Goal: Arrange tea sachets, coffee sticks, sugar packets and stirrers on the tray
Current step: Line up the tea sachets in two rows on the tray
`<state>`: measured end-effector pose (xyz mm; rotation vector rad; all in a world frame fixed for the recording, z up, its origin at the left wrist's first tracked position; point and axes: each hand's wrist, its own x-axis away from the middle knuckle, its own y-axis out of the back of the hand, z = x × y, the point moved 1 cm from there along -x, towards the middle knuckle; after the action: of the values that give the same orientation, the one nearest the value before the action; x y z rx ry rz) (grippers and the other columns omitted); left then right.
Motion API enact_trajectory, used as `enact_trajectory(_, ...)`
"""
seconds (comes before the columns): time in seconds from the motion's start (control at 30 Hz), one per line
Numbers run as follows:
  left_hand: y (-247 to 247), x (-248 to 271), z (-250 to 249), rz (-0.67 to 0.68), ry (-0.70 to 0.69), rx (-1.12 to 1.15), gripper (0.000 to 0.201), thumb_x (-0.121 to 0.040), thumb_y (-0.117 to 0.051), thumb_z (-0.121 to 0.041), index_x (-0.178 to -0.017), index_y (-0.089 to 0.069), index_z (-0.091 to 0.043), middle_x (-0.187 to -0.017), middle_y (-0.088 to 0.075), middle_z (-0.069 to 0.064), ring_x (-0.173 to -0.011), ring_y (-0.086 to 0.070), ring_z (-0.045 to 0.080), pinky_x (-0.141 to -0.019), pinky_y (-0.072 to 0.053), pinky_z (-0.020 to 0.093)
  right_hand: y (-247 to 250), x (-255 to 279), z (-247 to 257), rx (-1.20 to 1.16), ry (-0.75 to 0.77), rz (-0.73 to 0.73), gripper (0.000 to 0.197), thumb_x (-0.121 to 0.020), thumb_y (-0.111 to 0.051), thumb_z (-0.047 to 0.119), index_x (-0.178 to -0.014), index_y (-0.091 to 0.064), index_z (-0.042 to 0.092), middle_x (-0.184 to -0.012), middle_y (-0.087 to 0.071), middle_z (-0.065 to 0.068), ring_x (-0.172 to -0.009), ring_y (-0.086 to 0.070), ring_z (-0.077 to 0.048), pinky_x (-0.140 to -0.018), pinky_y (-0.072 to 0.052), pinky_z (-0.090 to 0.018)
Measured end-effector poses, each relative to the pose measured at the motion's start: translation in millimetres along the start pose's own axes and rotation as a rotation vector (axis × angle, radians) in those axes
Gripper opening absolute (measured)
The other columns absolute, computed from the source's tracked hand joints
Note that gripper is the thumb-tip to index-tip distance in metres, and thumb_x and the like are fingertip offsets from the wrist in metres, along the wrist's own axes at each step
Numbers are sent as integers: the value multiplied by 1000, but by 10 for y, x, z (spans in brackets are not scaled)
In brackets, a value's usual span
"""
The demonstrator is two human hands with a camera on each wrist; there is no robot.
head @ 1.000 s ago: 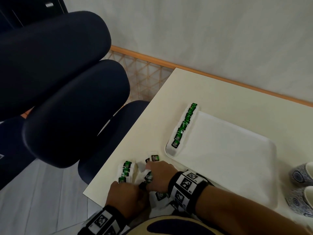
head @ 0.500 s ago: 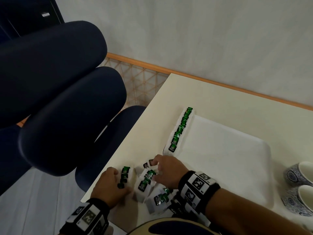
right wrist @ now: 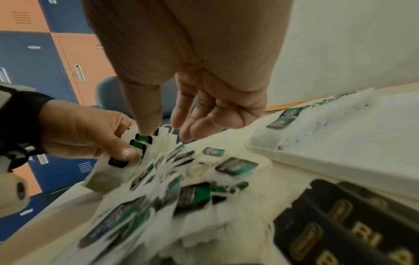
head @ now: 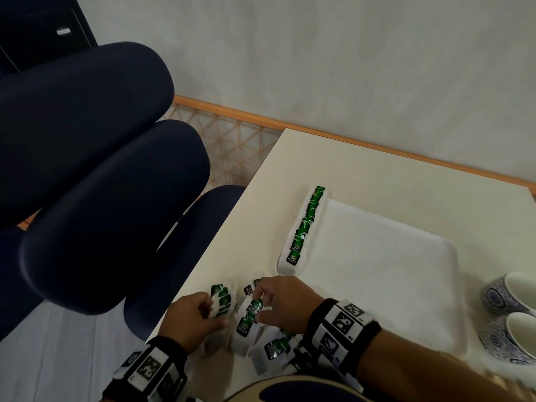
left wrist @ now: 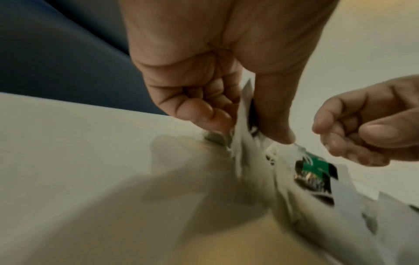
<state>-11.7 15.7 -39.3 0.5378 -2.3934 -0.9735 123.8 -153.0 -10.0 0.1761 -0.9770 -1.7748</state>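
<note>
Since the earlier frame, both hands have closed in on the loose tea bags (head: 255,332) at the table's (head: 377,175) 6 o'clock edge. Left hand (head: 191,317) pinches a small fanned stack of tea bags (head: 222,298) between thumb and curled fingers. Right hand (head: 282,303), fingers loosely bent and slightly spread, reaches its thumb to the stack's top tag; whether it pinches a bag cannot be told. Step in hand, as judged: gathering tea bags into a bundle. Next move likely calls for squaring the stack and carrying it toward 12 o'clock to the white tray (head: 377,271), where a row of tea bags (head: 306,227) already lines the 9 o'clock rim. Bags are white paper with green-and-black tags, thin and easily tangled by their strings. Dark coffee sticks (right wrist: 340,224) lie near the right wrist.
</note>
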Motion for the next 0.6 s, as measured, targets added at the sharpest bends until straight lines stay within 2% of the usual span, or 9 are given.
enact_trajectory(0.07, 17, -31, -6, 14, -24, 67, 45, -58, -91, -26, -53, -47, -20, -47, -45, -6, -46, -38, 3, -46, -33, 14, -2, -10, 19, -35, 37, -23, 41, -80, -74, 33, -117, -58, 25, -98, -58, 6, -74, -50, -3, -74, -49, -30)
enact_trajectory(0.13, 24, -74, 6, 46, -35, 77, 36, -55, -92, -26, -57, -57, -15, -48, -51, -6, -47, -42, 3, -46, -36, 13, -2, -36, 42, -52, 63, -39, 53, -79, -75, 35, -126, -52, 28, -111, -57, 4, -74, -45, 3, -74, -42, -24)
enact_trajectory(0.2, 25, -117, 10, 69, -53, 67, 33, -56, -91, -24, -56, -58, -21, -47, -53, -11, -45, -44, 1, -47, -35, 12, 6, -74, 70, -32, 73, -35, 61, -79, -76, 34, -133, -48, 28, -121, -55, 1, -82, -45, -2, -78, -41, -24)
enact_trajectory(0.27, 36, -134, -6, 83, -91, 69, 38, -61, -88, -20, -53, -52, -27, -45, -50, -18, -44, -44, 0, -47, -33, 12, 13, -112, 105, 3, 74, -15, 62, -80, -75, 34, -135, -48, 25, -124, -55, -1, -89, -45, -6, -80, -41, -24)
enact_trajectory(0.37, 79, -134, -53, 116, -135, 128, 43, -64, -86, -11, -49, -51, -30, -43, -50, -18, -44, -46, -2, -47, -36, 10, 13, -162, 147, 51, 102, -11, 51, -81, -74, 33, -128, -57, 23, -118, -61, -1, -89, -47, -5, -79, -40, -23)
enact_trajectory(0.5, 170, -180, -171, 183, -207, 304, 47, -63, -86, -2, -43, -56, -33, -45, -49, -10, -44, -44, 1, -48, -36, 9, 44, -172, 220, 21, 133, -49, 36, -83, -72, 33, -115, -64, 19, -108, -66, 0, -85, -52, -6, -73, -39, -21)
enact_trajectory(0.53, 197, -195, -212, 196, -219, 354, 42, -62, -87, -4, -45, -58, -30, -47, -50, -7, -45, -45, 1, -48, -38, 11, 61, -166, 233, -2, 126, -60, 33, -84, -72, 32, -112, -65, 17, -104, -67, -1, -85, -55, -9, -73, -41, -22)
enact_trajectory(0.6, 241, -248, -270, 227, -217, 449, 27, -56, -88, -18, -53, -62, -18, -53, -54, -1, -51, -51, 7, -51, -45, 16, 119, -152, 252, -68, 101, -81, 27, -86, -70, 32, -106, -67, 14, -93, -66, -1, -83, -58, -13, -73, -45, -26)
